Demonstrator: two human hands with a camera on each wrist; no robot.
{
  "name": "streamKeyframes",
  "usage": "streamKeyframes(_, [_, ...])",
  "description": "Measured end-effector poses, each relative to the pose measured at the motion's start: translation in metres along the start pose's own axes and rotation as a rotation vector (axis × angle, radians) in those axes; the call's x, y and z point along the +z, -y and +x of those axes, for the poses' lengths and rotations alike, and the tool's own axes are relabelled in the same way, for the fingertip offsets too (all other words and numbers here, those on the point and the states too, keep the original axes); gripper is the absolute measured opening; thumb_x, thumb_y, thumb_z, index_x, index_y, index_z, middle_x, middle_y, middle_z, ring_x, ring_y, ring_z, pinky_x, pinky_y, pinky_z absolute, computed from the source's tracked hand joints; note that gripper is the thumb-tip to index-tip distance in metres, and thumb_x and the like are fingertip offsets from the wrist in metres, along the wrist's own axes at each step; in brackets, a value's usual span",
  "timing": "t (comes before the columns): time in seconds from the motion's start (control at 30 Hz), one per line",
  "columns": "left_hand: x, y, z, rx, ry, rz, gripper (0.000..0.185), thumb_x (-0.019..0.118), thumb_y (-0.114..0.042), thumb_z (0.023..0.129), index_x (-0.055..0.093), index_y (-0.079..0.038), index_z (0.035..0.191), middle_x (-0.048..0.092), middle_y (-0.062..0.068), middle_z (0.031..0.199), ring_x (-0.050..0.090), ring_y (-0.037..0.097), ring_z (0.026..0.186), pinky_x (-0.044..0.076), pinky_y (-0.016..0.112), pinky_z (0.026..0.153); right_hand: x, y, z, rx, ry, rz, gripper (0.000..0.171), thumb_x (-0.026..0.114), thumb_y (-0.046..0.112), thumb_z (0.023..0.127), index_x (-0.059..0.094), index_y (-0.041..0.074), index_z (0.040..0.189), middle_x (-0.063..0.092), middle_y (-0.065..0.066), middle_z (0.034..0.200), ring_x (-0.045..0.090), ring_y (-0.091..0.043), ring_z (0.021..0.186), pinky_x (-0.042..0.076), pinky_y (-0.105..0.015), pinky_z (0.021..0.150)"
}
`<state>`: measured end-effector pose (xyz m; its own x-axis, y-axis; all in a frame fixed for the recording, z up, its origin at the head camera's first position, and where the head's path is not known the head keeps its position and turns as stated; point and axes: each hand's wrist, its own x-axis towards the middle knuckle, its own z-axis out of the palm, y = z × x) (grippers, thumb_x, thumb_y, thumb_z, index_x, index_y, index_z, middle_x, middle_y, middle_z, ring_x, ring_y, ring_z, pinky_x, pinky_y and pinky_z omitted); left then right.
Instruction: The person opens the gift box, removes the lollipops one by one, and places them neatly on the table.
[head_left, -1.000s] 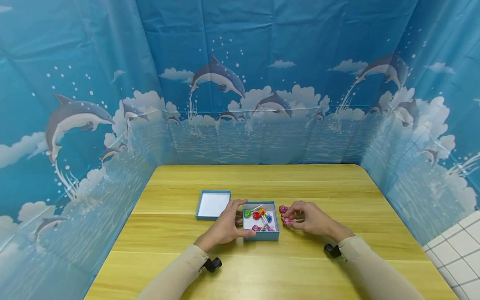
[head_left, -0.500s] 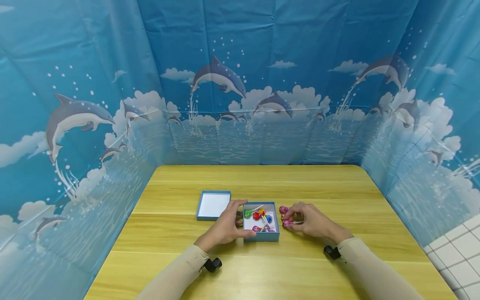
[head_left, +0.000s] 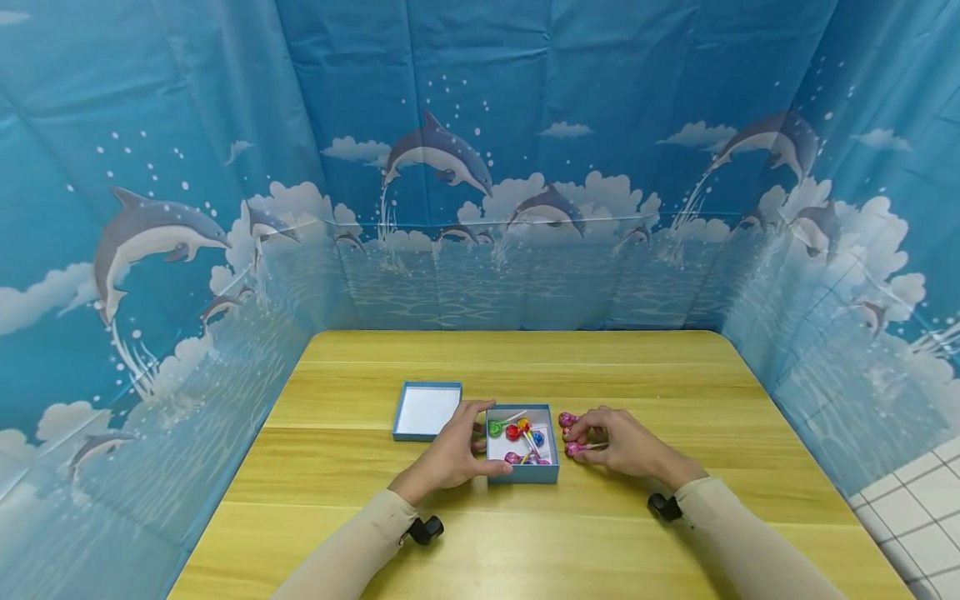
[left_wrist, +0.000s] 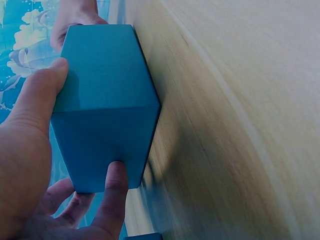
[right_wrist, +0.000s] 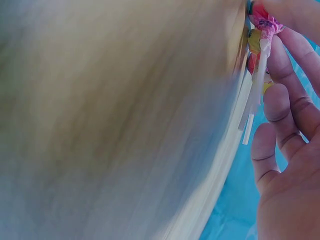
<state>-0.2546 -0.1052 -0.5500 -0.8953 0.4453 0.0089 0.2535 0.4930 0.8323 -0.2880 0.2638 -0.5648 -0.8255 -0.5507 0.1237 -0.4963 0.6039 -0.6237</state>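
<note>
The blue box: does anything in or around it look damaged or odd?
Nothing stands out as damaged or tipped over. The box sits flat, the lollipops inside lie at mixed angles, the loose lollipops lie close to its right, and the lid lies apart on its left.

A yellow, wood-grained worktop [head_left: 480, 546] with rounded far corners carries everything, pale lines running across it from side to side. Near its middle stands an open, square, blue box [head_left: 522, 473] with a pale inside. To the left and slightly farther back lies a shallow, square, blue lid [head_left: 427, 410], its white inside facing up — apart from the box. Just right of the box is a small cluster of wrapped lollipops [head_left: 567, 419] — pink ones among them, partly hidden from view.
</note>
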Motion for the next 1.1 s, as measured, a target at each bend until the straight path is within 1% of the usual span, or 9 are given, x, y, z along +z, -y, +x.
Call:
streamKeyframes(0.17, [0.000, 0.000, -0.001, 0.006, -0.002, -0.006, 0.112, 0.102, -0.033, 0.095, 0.035, -0.015, 0.182, 0.045, 0.016, 0.172, 0.063, 0.031, 0.146, 0.065, 0.036, 0.116, -0.002, 0.000, 0.000, -0.004, 0.017, 0.032, 0.020, 0.097, 0.023, 0.099, 0.086, 0.023, 0.115, 0.079, 0.005, 0.115, 0.072, -0.011, 0.107, 0.069, -0.029, 0.094])
streamKeyframes(0.3, [0.001, 0.001, 0.000, 0.008, -0.004, 0.002, 0.111, 0.102, -0.033, 0.095, 0.035, -0.014, 0.182, 0.045, 0.017, 0.172, 0.063, 0.031, 0.146, 0.065, 0.036, 0.116, -0.002, 0.000, 0.000, -0.002, 0.020, 0.046, 0.020, 0.097, 0.023, 0.099, 0.085, 0.021, 0.116, 0.078, 0.002, 0.117, 0.073, -0.010, 0.107, 0.071, -0.032, 0.096])
streamKeyframes(0.5, [0.000, 0.000, 0.001, 0.007, -0.007, 0.006, 0.111, 0.102, -0.034, 0.095, 0.036, -0.015, 0.182, 0.045, 0.016, 0.172, 0.063, 0.029, 0.145, 0.065, 0.033, 0.115, -0.005, 0.002, 0.000, 0.001, 0.020, 0.035, 0.020, 0.097, 0.023, 0.099, 0.086, 0.021, 0.115, 0.079, 0.001, 0.119, 0.071, -0.008, 0.103, 0.070, -0.031, 0.095])
streamKeyframes(0.7, [-0.001, -0.001, 0.001, 0.005, -0.004, 0.006, 0.112, 0.102, -0.034, 0.095, 0.034, -0.015, 0.183, 0.045, 0.013, 0.173, 0.063, 0.030, 0.146, 0.065, 0.034, 0.115, -0.009, 0.004, -0.001, 0.000, 0.005, 0.004, 0.019, 0.097, 0.023, 0.100, 0.086, 0.026, 0.116, 0.079, 0.008, 0.117, 0.070, -0.013, 0.104, 0.069, -0.030, 0.094])
streamKeyframes(0.77, [0.000, -0.001, 0.002, 0.005, -0.003, 0.012, 0.112, 0.102, -0.034, 0.095, 0.034, -0.015, 0.183, 0.045, 0.012, 0.173, 0.063, 0.029, 0.146, 0.065, 0.034, 0.115, -0.010, 0.004, -0.001, 0.004, 0.001, -0.016, 0.020, 0.096, 0.024, 0.100, 0.085, 0.028, 0.116, 0.078, 0.011, 0.116, 0.068, -0.014, 0.103, 0.066, -0.028, 0.091])
streamKeyframes(0.87, [0.000, -0.002, 0.002, 0.008, -0.002, 0.017, 0.113, 0.101, -0.035, 0.096, 0.033, -0.014, 0.183, 0.044, 0.013, 0.173, 0.062, 0.029, 0.146, 0.066, 0.034, 0.114, -0.012, 0.006, 0.001, -0.001, -0.011, -0.046, 0.019, 0.096, 0.025, 0.100, 0.085, 0.029, 0.115, 0.078, 0.011, 0.115, 0.065, -0.016, 0.101, 0.063, -0.029, 0.088])
streamKeyframes(0.97, [0.001, -0.002, 0.003, 0.005, -0.001, 0.034, 0.113, 0.101, -0.037, 0.096, 0.033, -0.015, 0.183, 0.043, 0.014, 0.175, 0.063, 0.028, 0.145, 0.066, 0.034, 0.114, -0.014, 0.009, 0.003, -0.011, -0.033, -0.075, 0.020, 0.096, 0.024, 0.100, 0.085, 0.029, 0.115, 0.080, 0.011, 0.116, 0.068, -0.016, 0.102, 0.062, -0.033, 0.088])
streamKeyframes(1.07, [0.001, -0.003, 0.003, 0.005, -0.001, 0.048, 0.114, 0.101, -0.039, 0.095, 0.033, -0.015, 0.183, 0.043, 0.015, 0.177, 0.064, 0.028, 0.144, 0.066, 0.034, 0.113, -0.016, 0.013, 0.006, -0.035, -0.048, -0.094, 0.020, 0.095, 0.020, 0.101, 0.085, 0.026, 0.117, 0.081, 0.011, 0.118, 0.072, -0.019, 0.106, 0.065, -0.043, 0.092])
streamKeyframes(1.1, [0.000, -0.003, 0.002, 0.004, -0.001, 0.052, 0.114, 0.101, -0.040, 0.095, 0.033, -0.015, 0.183, 0.043, 0.015, 0.177, 0.064, 0.027, 0.143, 0.066, 0.034, 0.113, -0.017, 0.014, 0.007, -0.039, -0.051, -0.094, 0.021, 0.094, 0.019, 0.101, 0.085, 0.026, 0.118, 0.081, 0.011, 0.119, 0.074, -0.020, 0.108, 0.066, -0.047, 0.095])
